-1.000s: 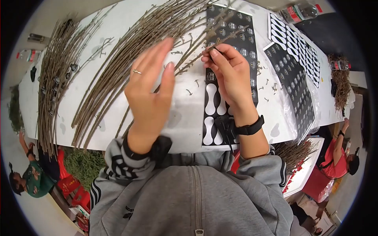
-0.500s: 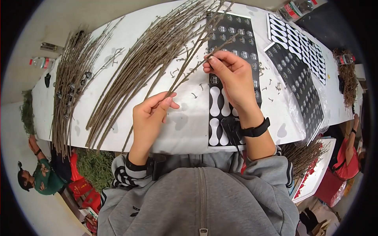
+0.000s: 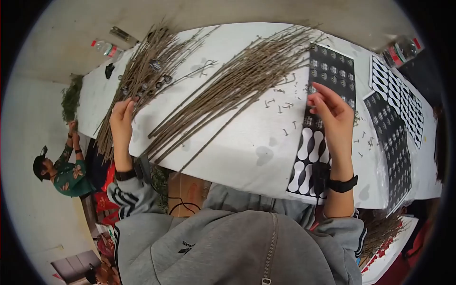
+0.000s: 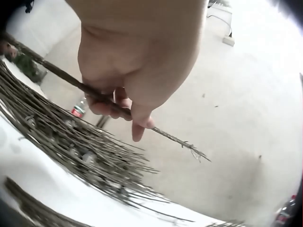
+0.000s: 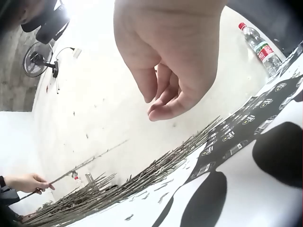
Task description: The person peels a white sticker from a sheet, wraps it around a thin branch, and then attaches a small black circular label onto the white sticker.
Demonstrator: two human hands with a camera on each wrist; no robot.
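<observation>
My left hand (image 3: 122, 123) holds a thin twig (image 4: 61, 73) between thumb and fingers, over the left bundle of twigs (image 3: 137, 59). In the right wrist view that twig rises at a slant past the hand. Several small dark labels (image 3: 159, 85) are wrapped on twigs of this bundle. A larger pile of bare twigs (image 3: 237, 78) lies slantwise in the middle of the white table (image 3: 228, 137). Above the black label sheet (image 3: 332, 78) hovers my right hand (image 3: 336, 123), fingers loosely bent with nothing visible in them.
Peeled backing scraps (image 3: 280, 107) are scattered beside the label sheet. Further right lie more label sheets (image 3: 392, 137) on clear plastic. Bottles (image 3: 403, 52) stand at the back right and back left (image 3: 105, 48). Another person (image 3: 69, 175) is at the far left.
My left hand has carried the twig from the middle over to the left bundle. The right hand has let go of the twig and stays near the label sheet. The head view has shifted.
</observation>
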